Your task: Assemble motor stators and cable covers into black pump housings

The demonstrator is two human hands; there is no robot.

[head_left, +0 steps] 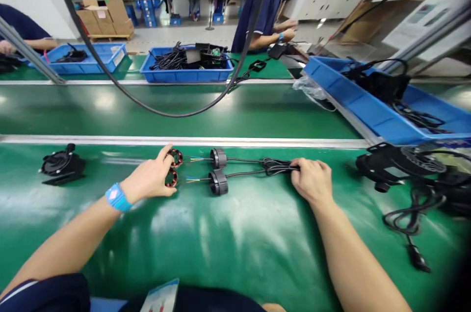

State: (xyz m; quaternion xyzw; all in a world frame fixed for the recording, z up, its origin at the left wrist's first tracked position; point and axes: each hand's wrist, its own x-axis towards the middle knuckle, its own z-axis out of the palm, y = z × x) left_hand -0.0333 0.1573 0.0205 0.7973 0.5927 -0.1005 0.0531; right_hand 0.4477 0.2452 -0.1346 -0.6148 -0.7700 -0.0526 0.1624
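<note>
My left hand (151,175), with a blue band at the wrist, spans two ring-shaped motor stators with copper windings, the far stator (177,157) and the near stator (171,178). Its thumb and fingers grip them from the sides and partly hide them. Thin coloured wires point from the stators toward two black round caps, a far cap (218,158) and a near cap (218,182). Black cables (277,167) run from the caps to a coiled bundle. My right hand (312,179) is closed around the right end of that bundle, its fingertips pressed onto the cables.
A black motor housing (62,165) sits at the left. Black motor units (399,167) and a coiled cord with plug (417,255) lie at the right. Beyond the rail (184,141) stand blue bins (187,75). A black cable loop (176,115) hangs ahead; co-workers stand farther back.
</note>
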